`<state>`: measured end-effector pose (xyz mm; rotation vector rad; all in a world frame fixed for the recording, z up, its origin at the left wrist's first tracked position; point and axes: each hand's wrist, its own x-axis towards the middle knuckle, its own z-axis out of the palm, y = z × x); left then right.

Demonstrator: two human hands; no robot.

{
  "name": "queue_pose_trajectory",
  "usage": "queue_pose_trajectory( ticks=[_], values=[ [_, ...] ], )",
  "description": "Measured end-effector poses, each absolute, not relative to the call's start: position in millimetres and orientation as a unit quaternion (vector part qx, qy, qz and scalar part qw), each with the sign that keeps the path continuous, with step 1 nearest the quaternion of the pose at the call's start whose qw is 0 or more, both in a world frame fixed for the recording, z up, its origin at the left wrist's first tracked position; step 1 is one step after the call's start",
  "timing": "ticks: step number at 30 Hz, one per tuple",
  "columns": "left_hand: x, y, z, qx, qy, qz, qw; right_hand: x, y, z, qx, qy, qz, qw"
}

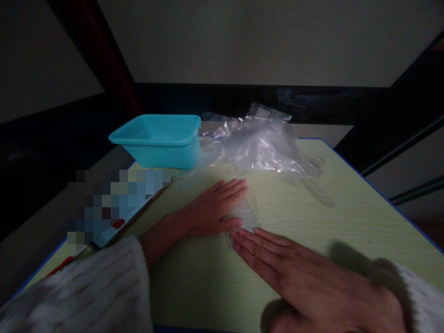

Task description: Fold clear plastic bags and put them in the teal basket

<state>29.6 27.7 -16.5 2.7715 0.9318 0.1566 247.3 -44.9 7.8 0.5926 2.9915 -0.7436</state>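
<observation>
A small clear plastic bag (pixel 247 209) lies flat on the pale wood-grain table (pixel 333 249). My left hand (pixel 211 208) rests on the bag's left side, palm down with the fingers stretched out. The outstretched fingertips of my right hand (pixel 291 273) touch the bag's lower edge, close to the left thumb. Neither hand is closed round anything. Behind my hands spreads a crumpled heap of clear plastic bags (pixel 260 143).
A turquoise plastic basin (pixel 166 155) stands at the back left of the table. Left of my forearm lies a flat, light-blue object (pixel 107 233) with red parts, mostly blurred out by pixelation. A blue edge strip (pixel 391 201) runs round the tabletop.
</observation>
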Motion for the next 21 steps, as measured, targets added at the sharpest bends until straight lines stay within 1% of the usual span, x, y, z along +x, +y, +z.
queue_pose_trajectory(
  ticks=[4,8,10,13,21],
  values=[
    [24,28,-20,0.917,0.379,0.081,0.1,249,-36,9,0.178,0.972,-0.148,-0.047],
    [19,24,-21,0.907,0.408,0.063,0.088,255,-22,8,0.263,0.957,-0.067,-0.104],
    [18,22,-21,0.908,0.406,0.052,0.085,258,-16,5,0.299,0.944,-0.062,-0.124],
    [18,20,-22,0.912,0.399,0.043,0.08,259,-10,-2,0.328,0.934,-0.074,-0.123],
    [18,21,-22,0.915,0.395,0.042,0.07,257,-8,-7,0.333,0.931,-0.089,-0.121]
  ],
)
